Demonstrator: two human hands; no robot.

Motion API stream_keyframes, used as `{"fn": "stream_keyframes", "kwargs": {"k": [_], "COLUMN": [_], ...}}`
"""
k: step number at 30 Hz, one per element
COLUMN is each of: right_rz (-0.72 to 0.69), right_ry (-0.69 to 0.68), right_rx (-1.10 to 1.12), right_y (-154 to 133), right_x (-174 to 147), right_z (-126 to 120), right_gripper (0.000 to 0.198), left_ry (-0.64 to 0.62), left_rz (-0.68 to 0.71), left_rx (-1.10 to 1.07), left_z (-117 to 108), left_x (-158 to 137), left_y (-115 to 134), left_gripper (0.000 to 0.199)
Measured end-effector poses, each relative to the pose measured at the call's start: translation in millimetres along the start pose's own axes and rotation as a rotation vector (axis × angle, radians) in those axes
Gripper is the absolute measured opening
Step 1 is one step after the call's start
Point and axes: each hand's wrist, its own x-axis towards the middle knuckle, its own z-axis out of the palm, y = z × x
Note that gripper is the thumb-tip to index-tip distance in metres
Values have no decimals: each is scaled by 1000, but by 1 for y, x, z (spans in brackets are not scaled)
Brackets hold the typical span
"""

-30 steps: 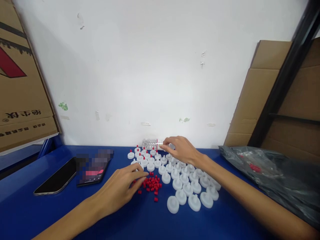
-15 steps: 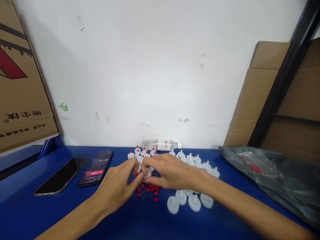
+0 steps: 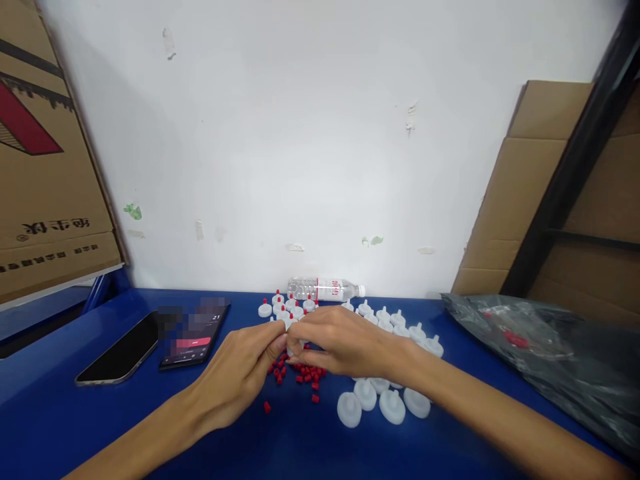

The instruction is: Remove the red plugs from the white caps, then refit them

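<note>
Swinging in from the bottle [image 3: 327, 289] over the last second, the right hand [image 3: 340, 341] is now meeting the left hand [image 3: 243, 373] above the red caps [image 3: 311, 375], and one stray red cap [image 3: 267, 407] is now lying apart on the blue table [image 3: 280, 453]. Right fingers are pinching a white lid [image 3: 290, 347], mostly hidden between the hands; left thumb and forefinger are pressing close beside it, but whether they're gripping anything I cannot tell. That lid is probably handling light and stiff, a bit slippery, hardly fragile; holding it by the round rim should be working best. Looks-wise, the white lids [image 3: 393, 407] nearby are showing milky, round discs with stubby nozzles, while the red-tipped lids [image 3: 265, 308] are standing clustered in front of the bottle.
</note>
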Motion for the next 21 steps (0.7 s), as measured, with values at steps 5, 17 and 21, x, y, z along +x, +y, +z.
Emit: {"fn": "stream_keyframes", "kwargs": {"k": [5, 17, 21], "right_rz": [1, 426, 389], "right_ry": [65, 6, -65], "right_rx": [-153, -111, -105], "right_y": [21, 85, 86], "right_x": [-5, -33, -35], "right_z": [0, 12, 16], "right_gripper": [27, 40, 43], "left_ry": [45, -191, -253], "left_rz": [-99, 13, 36], "left_rx": [-115, 188, 233], "left_z": [-4, 7, 10], "left_x": [2, -3, -5], "left_y": [3, 9, 5], "left_gripper": [44, 15, 12]}}
